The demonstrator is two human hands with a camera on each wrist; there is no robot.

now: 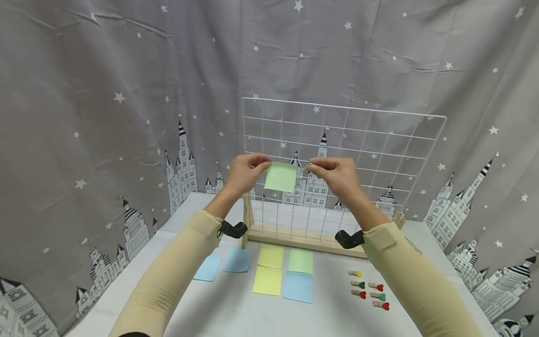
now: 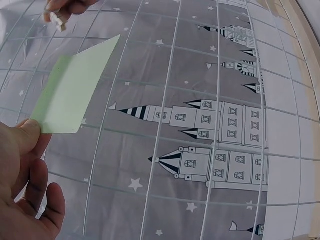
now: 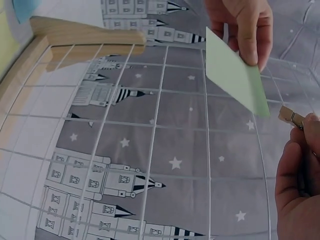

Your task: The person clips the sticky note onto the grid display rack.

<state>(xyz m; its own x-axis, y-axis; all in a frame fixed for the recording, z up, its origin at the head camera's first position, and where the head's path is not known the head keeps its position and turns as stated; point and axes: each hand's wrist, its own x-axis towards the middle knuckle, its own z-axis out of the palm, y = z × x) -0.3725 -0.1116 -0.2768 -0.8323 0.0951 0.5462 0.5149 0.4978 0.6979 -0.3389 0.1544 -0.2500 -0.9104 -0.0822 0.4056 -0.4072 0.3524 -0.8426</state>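
Between thumb and fingers, my left hand [image 1: 247, 174] pinches a pale green sticky note [image 1: 280, 177] by its upper left corner. The note hangs in front of the white wire grid [image 1: 345, 129]. To its right, my right hand [image 1: 338, 175] pinches a small wooden clothespin [image 3: 292, 117] level with the note's top edge. In the right wrist view, the clothespin is a short way apart from the note. The left wrist view shows the note [image 2: 75, 95] tilted, with the left thumb [image 2: 31, 131] on its corner.
The grid stands in a wooden base [image 1: 294, 238] on a white table [image 1: 236, 309]. Before it lie blue notes [image 1: 298, 286], yellow notes [image 1: 267, 281] and another green note [image 1: 301, 261]. Several heart-topped clothespins [image 1: 378, 296] lie at the right. A grey patterned curtain [image 1: 202, 56] hangs behind.
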